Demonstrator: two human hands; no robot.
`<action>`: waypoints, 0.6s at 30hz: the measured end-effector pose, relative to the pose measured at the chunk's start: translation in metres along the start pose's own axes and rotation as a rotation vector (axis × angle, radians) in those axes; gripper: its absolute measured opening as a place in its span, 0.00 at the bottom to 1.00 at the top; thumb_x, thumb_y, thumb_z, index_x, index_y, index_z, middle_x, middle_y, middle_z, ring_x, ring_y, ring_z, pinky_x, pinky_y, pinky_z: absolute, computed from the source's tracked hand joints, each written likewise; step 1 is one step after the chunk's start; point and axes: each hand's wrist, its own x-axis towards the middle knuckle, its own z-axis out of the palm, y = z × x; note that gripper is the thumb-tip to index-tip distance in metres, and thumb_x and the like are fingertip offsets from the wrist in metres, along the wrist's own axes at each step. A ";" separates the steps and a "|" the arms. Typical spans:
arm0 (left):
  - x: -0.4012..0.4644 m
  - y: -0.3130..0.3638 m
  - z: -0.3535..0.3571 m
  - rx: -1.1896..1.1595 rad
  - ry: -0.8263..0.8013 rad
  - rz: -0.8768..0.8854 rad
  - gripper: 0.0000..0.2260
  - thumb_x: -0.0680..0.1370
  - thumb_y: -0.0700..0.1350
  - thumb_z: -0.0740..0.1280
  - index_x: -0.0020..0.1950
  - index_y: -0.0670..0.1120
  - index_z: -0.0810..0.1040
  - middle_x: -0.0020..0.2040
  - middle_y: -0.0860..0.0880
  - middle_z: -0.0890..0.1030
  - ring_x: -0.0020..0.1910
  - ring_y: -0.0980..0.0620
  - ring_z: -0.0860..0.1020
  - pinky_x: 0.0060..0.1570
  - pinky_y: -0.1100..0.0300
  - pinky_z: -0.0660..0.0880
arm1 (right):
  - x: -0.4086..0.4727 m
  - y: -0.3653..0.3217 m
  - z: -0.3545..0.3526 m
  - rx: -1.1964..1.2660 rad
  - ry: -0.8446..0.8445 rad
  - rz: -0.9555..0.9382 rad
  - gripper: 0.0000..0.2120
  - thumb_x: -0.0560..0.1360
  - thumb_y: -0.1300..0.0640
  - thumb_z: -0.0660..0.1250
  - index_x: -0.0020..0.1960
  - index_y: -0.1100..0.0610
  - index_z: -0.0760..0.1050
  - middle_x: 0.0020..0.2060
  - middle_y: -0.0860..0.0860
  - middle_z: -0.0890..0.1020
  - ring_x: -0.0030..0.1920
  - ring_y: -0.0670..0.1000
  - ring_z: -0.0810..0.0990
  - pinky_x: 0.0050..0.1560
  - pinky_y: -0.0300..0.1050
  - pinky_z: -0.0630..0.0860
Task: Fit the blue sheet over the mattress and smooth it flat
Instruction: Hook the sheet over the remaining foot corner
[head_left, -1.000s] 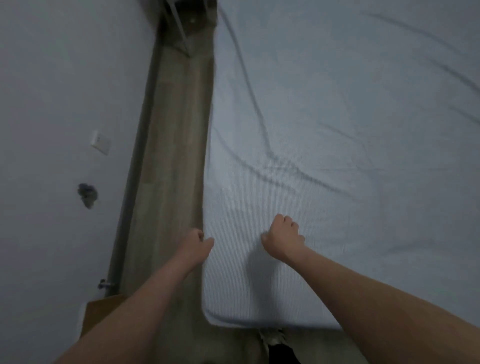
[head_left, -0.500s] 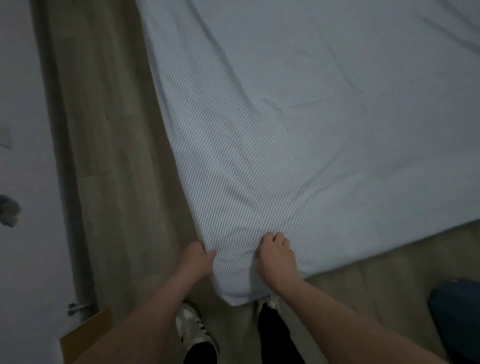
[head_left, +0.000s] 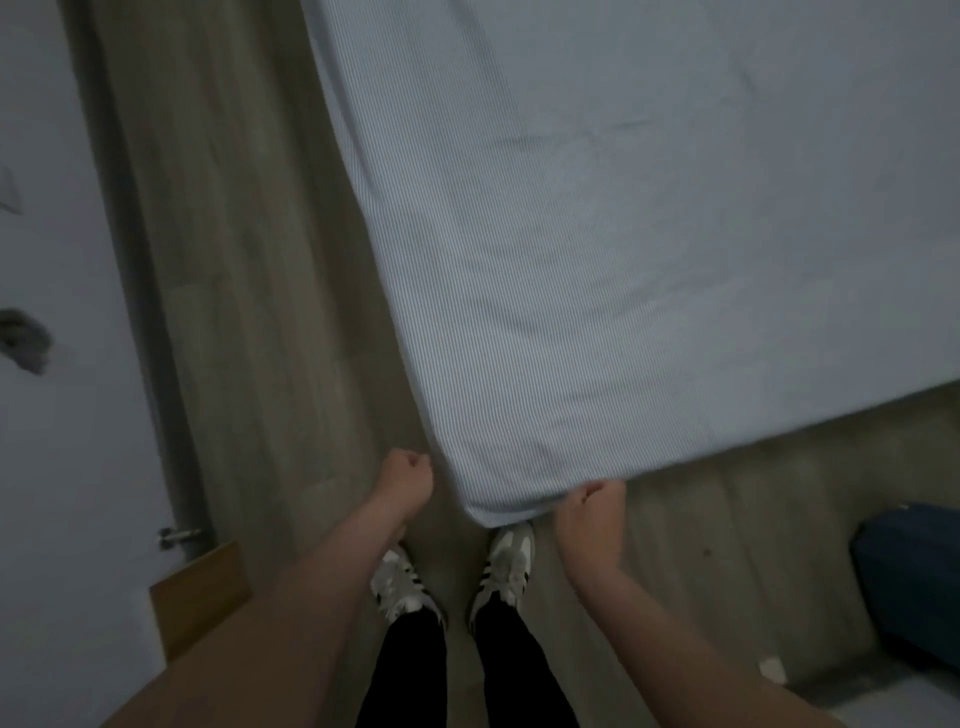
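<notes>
Blue sheet (head_left: 623, 260) covers the mattress; my left hand (head_left: 405, 480) and right hand (head_left: 597, 506), both fisted, grip its hem at the bed's near corner to tuck it under.

Bare wooden floor (head_left: 249, 260) runs as an open strip up the left of the frame, between the wall (head_left: 67, 415) and the sheeted mattress (head_left: 623, 234). At lower left a wooden board (head_left: 200, 597) narrows it. A dark blue object (head_left: 914, 587) blocks the lower right floor.
</notes>
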 end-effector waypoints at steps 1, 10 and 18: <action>0.002 -0.009 0.004 -0.032 -0.053 -0.037 0.10 0.81 0.45 0.58 0.47 0.42 0.76 0.40 0.44 0.79 0.34 0.50 0.74 0.34 0.57 0.73 | 0.006 0.014 0.002 0.093 -0.050 0.160 0.10 0.78 0.63 0.58 0.55 0.69 0.69 0.45 0.58 0.74 0.44 0.56 0.73 0.47 0.52 0.72; 0.038 -0.045 0.054 -0.460 -0.190 -0.161 0.11 0.82 0.41 0.58 0.60 0.46 0.78 0.53 0.46 0.84 0.48 0.48 0.80 0.49 0.55 0.77 | 0.050 0.059 0.075 0.780 -0.518 0.508 0.15 0.77 0.66 0.61 0.63 0.63 0.75 0.57 0.59 0.83 0.58 0.58 0.81 0.48 0.50 0.82; 0.062 -0.038 0.060 -0.480 -0.161 -0.061 0.12 0.82 0.41 0.60 0.63 0.39 0.76 0.55 0.44 0.81 0.45 0.50 0.79 0.43 0.56 0.77 | 0.074 0.076 0.108 0.907 -0.547 0.466 0.15 0.79 0.61 0.64 0.66 0.60 0.74 0.56 0.59 0.82 0.53 0.59 0.80 0.51 0.52 0.81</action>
